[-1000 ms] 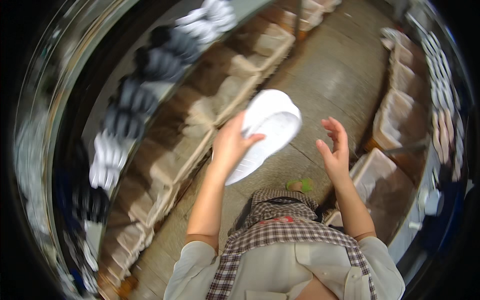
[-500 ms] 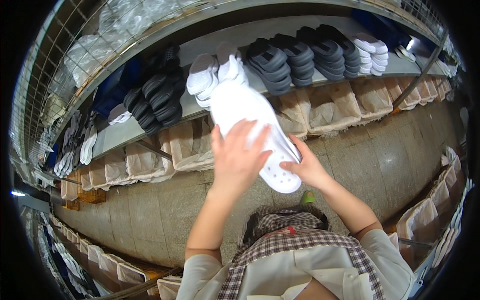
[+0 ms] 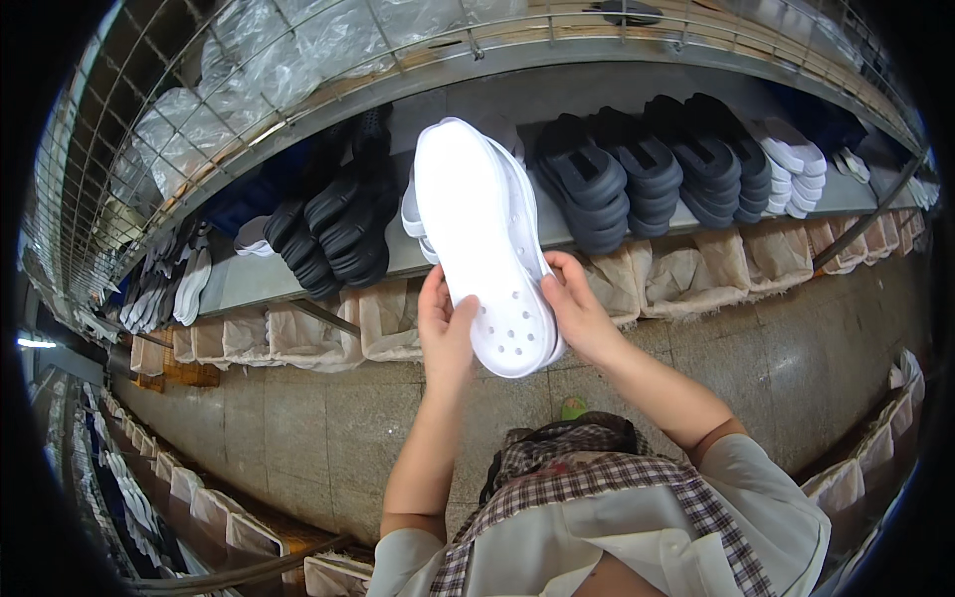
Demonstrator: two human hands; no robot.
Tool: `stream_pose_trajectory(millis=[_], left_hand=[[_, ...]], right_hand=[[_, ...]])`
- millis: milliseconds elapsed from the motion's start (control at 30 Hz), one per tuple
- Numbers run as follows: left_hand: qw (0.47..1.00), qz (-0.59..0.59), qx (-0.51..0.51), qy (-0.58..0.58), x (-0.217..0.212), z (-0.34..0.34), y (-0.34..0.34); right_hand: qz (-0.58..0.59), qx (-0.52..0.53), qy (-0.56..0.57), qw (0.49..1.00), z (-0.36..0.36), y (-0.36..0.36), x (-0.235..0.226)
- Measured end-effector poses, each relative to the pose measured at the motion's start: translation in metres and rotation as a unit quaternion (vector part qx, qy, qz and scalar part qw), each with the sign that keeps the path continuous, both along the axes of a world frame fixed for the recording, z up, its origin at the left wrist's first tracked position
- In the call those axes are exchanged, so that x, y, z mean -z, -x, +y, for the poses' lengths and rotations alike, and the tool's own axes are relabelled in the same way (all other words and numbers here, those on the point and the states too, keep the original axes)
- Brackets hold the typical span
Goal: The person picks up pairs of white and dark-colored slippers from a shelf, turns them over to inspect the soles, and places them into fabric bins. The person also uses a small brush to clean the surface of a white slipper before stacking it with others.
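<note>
Centrally, a white clog is held up in both hands, upright in the view, its toe toward the wearer and its heel pointing away. Round vent holes dot the rounded toe; the long middle is smooth and washed out by glare. A second white clog lies close behind it, showing as a pierced edge along the right side. The left hand is partly closed on the left edge near the toe, thumb laid over the front. The right hand is curled loosely against the right side, gripping the pair, thumb along the edge.

Beyond the hands, below a grey shelf, runs a row of bins lined with creased cream cloth; their depths are too shadowed to read. Yellow crates stand at the row's left end. On the shelf, stacked shoes flank the clogs: black shoes to the left, dark grey shoes to the right, and white shoes farther right. Behind the black stack sits a blue bin, contents hidden. Above, a wire rack holds crumpled clear plastic bags.
</note>
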State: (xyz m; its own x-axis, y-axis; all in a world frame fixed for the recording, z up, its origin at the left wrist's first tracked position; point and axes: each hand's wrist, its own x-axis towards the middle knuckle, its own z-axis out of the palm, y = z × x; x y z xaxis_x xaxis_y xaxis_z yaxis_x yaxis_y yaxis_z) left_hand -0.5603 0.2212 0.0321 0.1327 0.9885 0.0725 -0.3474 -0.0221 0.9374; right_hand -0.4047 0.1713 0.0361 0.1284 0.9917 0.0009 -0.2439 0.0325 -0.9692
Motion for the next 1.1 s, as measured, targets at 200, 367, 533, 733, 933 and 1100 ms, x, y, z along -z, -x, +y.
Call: stream_pose_trajectory(millis=[200,367,533,733,933,1100], left_hand=[[0.994,0.044,-0.097,0.009,-0.025,0.091,0.018],[0.995,0.084,-0.033,0.042,-0.018,0.200,0.032],[0.961,0.253,0.079,0.079,0.012,0.258,0.036],[0.952,-0.095,0.115,0.267,0.060,0.279,0.029],[0.890,-0.219,0.279,0.286,0.088,0.279,0.019],[0.907,-0.160,0.206,0.330,0.082,0.225,0.049]], right_hand=[[0.069,0.043,-0.018,0.997,0.093,-0.044,-0.011],[-0.190,0.080,-0.054,0.977,0.196,-0.072,-0.017],[-0.469,-0.004,0.040,0.882,0.254,-0.077,-0.008],[-0.316,0.140,0.120,0.931,0.293,-0.060,0.015],[0.115,-0.029,0.256,0.959,0.284,-0.056,0.034],[0.129,0.022,0.245,0.961,0.213,-0.026,0.038]])
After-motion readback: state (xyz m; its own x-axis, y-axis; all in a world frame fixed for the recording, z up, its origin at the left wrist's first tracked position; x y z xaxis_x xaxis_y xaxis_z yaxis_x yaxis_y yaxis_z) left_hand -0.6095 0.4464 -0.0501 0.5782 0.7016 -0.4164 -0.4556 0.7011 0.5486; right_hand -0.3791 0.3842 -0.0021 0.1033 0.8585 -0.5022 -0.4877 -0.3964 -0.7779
